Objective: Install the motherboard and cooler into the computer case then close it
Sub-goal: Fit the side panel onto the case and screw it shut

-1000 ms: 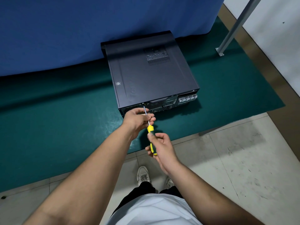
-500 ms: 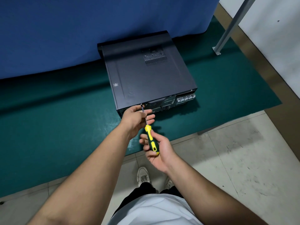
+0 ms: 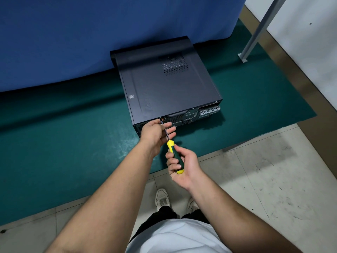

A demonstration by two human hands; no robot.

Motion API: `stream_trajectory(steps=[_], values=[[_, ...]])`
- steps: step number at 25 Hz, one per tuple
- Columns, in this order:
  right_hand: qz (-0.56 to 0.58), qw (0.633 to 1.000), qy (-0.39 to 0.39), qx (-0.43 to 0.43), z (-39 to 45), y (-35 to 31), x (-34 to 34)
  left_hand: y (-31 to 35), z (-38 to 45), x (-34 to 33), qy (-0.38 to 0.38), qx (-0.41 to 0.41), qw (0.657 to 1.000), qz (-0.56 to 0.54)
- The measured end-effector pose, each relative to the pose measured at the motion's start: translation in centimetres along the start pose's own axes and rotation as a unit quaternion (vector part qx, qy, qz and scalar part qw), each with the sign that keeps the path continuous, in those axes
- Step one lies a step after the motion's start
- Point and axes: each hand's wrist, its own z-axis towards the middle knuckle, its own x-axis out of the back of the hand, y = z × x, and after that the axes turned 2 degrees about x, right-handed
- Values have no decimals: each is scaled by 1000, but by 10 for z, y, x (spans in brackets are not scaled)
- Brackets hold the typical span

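Green mat [image 3: 73, 139] covers the counter below a blue curtain [image 3: 91, 33], and the closed black computer case [image 3: 167, 88] lies flat near the front edge with bare mat on both sides. The left hand [image 3: 155, 132] pinches the metal shaft of a yellow screwdriver [image 3: 174, 155] against the case's near face, while the right hand [image 3: 182, 165] curls around the handle, out over the floor [image 3: 264, 179].

Both hands hold a screwdriver [image 3: 172, 149], its tip at the closed computer case [image 3: 169, 88] rear edge
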Motion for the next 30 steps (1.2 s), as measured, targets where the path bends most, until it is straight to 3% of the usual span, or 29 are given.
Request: stream_trajectory(steps=[1, 2, 3, 5, 6, 7, 8, 11, 12, 13, 15, 19, 24, 30], values=[[-45, 999, 1, 18, 0, 0, 1, 0, 0, 1, 1, -1, 1000, 3], [-158, 984, 18, 84, -1, 3, 1, 0, 1, 2, 4, -3, 1000, 9], [-322, 928, 51, 182, 0, 8, 1, 1, 2, 2, 8, -5, 1000, 14], [-578, 730, 114, 345, 4, 18, 5, 0, 3, 3, 16, -7, 1000, 14], [-621, 668, 146, 383, 7, 19, 6, 0, 3, 2, 19, -6, 1000, 10], [-618, 658, 170, 396, 11, 18, 4, -1, 3, 2, 22, -4, 1000, 6], [-589, 687, 181, 385, 12, 18, 2, -1, 4, 2, 24, -2, 1000, 1], [-346, 888, 128, 275, 14, 14, -5, -3, 7, 4, 22, 2, 1000, -12], [-255, 935, 93, 227, 12, 12, -7, -3, 8, 6, 19, 1, 1000, -15], [-201, 958, 65, 195, 10, 10, -7, -3, 9, 7, 17, 1, 1000, -17], [-225, 953, 43, 198, 9, 8, -2, -3, 11, 9, 18, 3, 1000, -20], [-449, 841, 104, 284, 12, 10, -1, -4, 9, 7, 21, 1, 999, -23], [-436, 869, 67, 223, 10, -4, 1, -6, 7, 4, 11, -5, 1000, -29], [-502, 835, 17, 225, -10, -55, 24, -15, -3, 9, -45, -25, 998, 32]])
